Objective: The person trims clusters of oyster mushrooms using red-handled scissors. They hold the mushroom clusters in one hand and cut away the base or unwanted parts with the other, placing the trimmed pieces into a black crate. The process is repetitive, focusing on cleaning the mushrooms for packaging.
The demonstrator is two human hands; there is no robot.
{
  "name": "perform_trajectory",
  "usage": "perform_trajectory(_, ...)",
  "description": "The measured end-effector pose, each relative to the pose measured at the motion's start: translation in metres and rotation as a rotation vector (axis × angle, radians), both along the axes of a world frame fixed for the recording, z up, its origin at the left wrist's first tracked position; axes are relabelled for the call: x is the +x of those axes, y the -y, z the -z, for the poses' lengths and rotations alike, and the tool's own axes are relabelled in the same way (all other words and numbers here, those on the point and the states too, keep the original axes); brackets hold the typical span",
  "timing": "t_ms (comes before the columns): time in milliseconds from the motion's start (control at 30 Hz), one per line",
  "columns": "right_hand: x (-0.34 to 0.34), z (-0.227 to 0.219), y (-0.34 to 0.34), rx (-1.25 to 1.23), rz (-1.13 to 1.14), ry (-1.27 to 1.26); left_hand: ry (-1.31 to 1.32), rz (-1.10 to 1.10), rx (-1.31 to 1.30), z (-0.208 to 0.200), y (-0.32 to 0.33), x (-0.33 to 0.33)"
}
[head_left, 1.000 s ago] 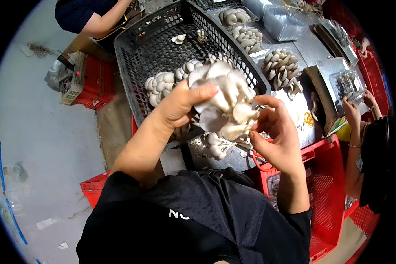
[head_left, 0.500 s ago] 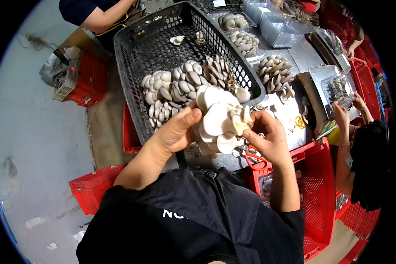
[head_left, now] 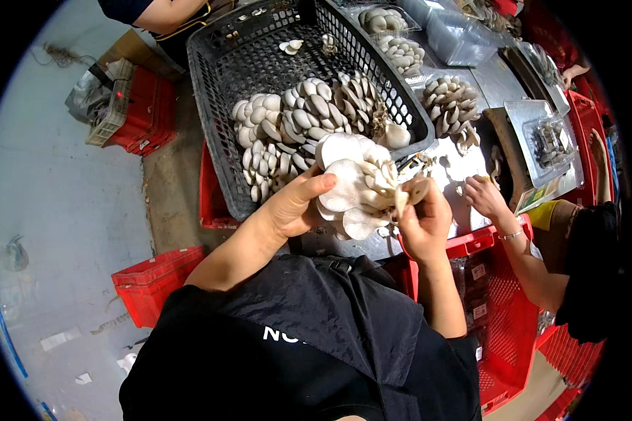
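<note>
A cluster of pale oyster mushrooms (head_left: pixel 344 184) is held up above the near edge of the table, just in front of the black crate. My left hand (head_left: pixel 293 209) grips it from the left, thumb laid over a broad cap. At the stem side, my right hand (head_left: pixel 430 226) pinches a small mushroom (head_left: pixel 413 195) between thumb and fingers. Whether that piece is still joined to the cluster, I cannot tell. Several more mushroom clusters (head_left: pixel 307 112) lie in the black plastic crate (head_left: pixel 214 91) beyond my hands.
Another cluster (head_left: pixel 449 104) sits on the metal table right of the crate, near clear plastic trays (head_left: pixel 463 41) and packed mushrooms (head_left: pixel 402 55). A co-worker's hand (head_left: pixel 486 198) reaches in from the right. Red crates (head_left: pixel 504 309) stand at my right and left (head_left: pixel 154 281).
My right hand has turned and now pinches a small mushroom at the stem side. Red-handled scissors beside it no longer show. The co-worker's hand has come nearer across the table.
</note>
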State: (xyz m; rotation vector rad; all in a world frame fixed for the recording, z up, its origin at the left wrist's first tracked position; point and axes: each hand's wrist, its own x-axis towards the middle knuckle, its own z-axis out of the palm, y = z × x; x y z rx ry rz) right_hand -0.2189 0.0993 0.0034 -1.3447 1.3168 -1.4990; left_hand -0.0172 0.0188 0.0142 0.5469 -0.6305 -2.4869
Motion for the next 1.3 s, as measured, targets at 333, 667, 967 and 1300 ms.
perform_trajectory(333, -0.003, -0.034, 0.008, 0.125, -0.078, -0.307, 0.07, -0.076, -0.143, 0.005, 0.004, -0.005)
perform_trajectory(667, -0.012, -0.035, 0.017, 0.047, -0.182, -0.608, 0.179, -0.133, -0.315, -0.001, 0.014, 0.0)
perform_trajectory(967, 0.008, -0.037, 0.03, 0.136, -0.056, -0.498, 0.215, -0.219, -0.379, -0.015, 0.013, 0.0)
perform_trajectory(1300, 0.021, -0.022, 0.029, 0.064, 0.088, 0.175, 0.004, -0.175, -0.147, -0.007, 0.007, -0.001)
